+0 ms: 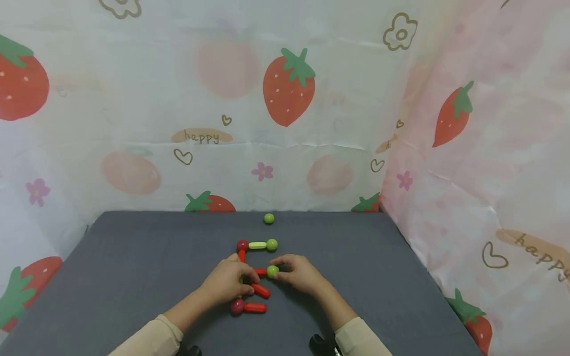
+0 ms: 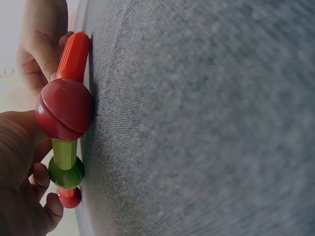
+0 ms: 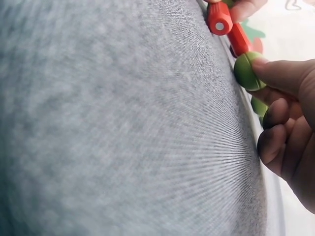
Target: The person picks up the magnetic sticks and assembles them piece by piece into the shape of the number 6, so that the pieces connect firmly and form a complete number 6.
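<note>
Magnetic-looking toy sticks and balls are joined in a branching shape on the grey table. My left hand grips the green ball at the middle of the shape, partly hidden by the fingers in the head view. A red stick juts out from under that hand. With thumb and fingers, my right hand pinches another green ball at the end of a red stick. Nearest me, a dark red ball carries a red stick and joins a light green stick.
Farther off, a dark red ball connects to a pale green stick ending in a green ball. A loose green ball lies near the back edge of the table. Strawberry-print cloth hangs behind and at the sides.
</note>
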Motion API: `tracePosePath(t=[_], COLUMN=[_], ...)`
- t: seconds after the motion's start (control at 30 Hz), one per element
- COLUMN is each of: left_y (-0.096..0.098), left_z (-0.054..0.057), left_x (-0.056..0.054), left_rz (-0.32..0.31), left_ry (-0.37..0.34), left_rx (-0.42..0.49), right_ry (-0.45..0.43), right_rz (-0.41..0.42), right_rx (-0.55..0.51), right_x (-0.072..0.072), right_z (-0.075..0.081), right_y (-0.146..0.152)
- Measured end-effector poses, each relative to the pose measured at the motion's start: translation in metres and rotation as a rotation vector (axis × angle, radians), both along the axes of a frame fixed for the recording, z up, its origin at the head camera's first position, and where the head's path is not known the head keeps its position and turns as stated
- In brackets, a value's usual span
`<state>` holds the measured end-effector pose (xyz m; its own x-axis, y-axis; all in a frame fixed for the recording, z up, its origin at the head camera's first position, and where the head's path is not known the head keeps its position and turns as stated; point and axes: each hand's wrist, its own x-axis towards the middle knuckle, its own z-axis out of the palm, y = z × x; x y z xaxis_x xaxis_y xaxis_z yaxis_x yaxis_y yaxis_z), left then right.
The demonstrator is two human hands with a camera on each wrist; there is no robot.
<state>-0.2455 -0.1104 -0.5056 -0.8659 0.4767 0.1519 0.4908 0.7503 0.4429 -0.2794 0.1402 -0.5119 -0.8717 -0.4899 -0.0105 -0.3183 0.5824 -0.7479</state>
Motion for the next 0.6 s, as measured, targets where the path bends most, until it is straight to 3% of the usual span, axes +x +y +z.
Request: tracePosePath(t=[0.6], left_y=[-0.0041], left_z=[0.005], left_x=[-0.0026], left_rz=[-0.013], left_ry=[-0.086], left_rx=[0.063], right_ry=[0.01], right_rz=[0.002], right_rx=[-0.001], right_x=[0.0014], right_z=[0.0023], right_y=[-0.0001])
